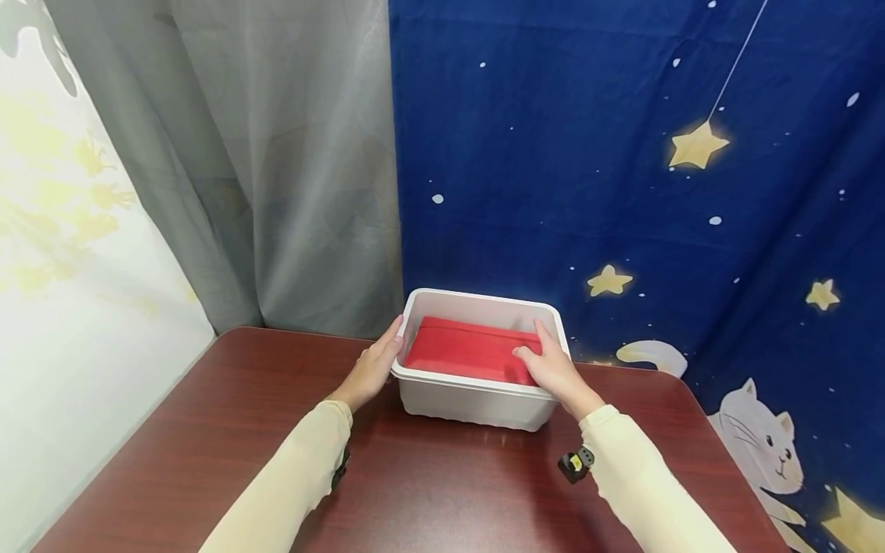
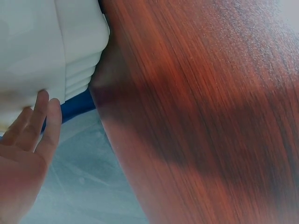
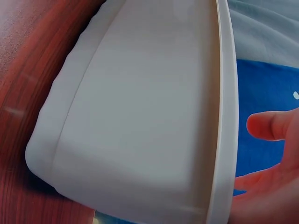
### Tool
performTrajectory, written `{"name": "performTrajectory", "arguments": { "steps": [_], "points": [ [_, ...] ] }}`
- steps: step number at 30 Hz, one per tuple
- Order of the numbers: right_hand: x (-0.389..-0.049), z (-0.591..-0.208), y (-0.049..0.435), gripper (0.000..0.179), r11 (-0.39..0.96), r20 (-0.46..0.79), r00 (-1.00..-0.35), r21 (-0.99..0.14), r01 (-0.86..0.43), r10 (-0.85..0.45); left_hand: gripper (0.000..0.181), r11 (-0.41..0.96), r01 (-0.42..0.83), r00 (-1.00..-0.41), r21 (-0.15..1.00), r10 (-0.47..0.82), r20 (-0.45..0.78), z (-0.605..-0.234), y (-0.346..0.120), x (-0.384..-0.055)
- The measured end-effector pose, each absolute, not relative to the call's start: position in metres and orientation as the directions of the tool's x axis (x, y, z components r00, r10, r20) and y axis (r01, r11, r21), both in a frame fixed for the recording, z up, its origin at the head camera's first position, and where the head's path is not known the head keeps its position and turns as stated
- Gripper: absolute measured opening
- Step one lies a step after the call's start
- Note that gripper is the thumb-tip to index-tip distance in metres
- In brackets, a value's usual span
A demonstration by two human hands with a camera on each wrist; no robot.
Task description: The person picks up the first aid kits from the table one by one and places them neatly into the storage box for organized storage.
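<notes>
A white plastic bin (image 1: 477, 401) stands upright on the table, with a folded red cloth-like item (image 1: 470, 349) inside it. My left hand (image 1: 373, 371) lies along the bin's left side, fingers extended. In the left wrist view, the fingertips of that hand (image 2: 30, 140) reach the bin's pale side wall (image 2: 32, 51). Over the bin's right rim is my right hand (image 1: 555, 371), its thumb spread out above the red item. The right wrist view shows the bin's front wall (image 3: 135, 107) and part of the right hand (image 3: 275, 172) beyond the rim; some fingers are hidden there.
The dark red wooden table (image 1: 429, 491) extends in front of the bin and to both sides. Behind it hang a grey curtain (image 1: 318, 169) and a blue star-patterned curtain (image 1: 525, 153). A small black device (image 1: 575, 464) is at the right wrist.
</notes>
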State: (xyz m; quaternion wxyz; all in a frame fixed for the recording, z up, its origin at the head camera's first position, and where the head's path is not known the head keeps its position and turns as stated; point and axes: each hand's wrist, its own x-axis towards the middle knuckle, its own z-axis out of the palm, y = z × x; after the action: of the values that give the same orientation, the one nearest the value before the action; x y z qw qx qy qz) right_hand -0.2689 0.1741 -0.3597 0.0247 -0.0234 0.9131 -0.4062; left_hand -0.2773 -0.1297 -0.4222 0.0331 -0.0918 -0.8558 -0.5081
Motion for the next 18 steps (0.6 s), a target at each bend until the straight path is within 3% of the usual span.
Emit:
{"name": "performTrajectory", "arguments": {
  "steps": [10,18],
  "points": [
    [-0.263,-0.352,0.183,0.069,0.652,0.001,-0.994,-0.755,-0.072,-0.108,0.051,0.470,0.201,-0.979,0.860,0.135,0.155,-0.422,-0.131,-0.278],
    [-0.261,-0.339,0.204,0.066,0.645,0.055,-0.994,-0.758,-0.100,-0.090,0.051,0.492,0.161,-0.987,0.856,0.061,0.151,-0.428,-0.142,-0.282]
  ]
}}
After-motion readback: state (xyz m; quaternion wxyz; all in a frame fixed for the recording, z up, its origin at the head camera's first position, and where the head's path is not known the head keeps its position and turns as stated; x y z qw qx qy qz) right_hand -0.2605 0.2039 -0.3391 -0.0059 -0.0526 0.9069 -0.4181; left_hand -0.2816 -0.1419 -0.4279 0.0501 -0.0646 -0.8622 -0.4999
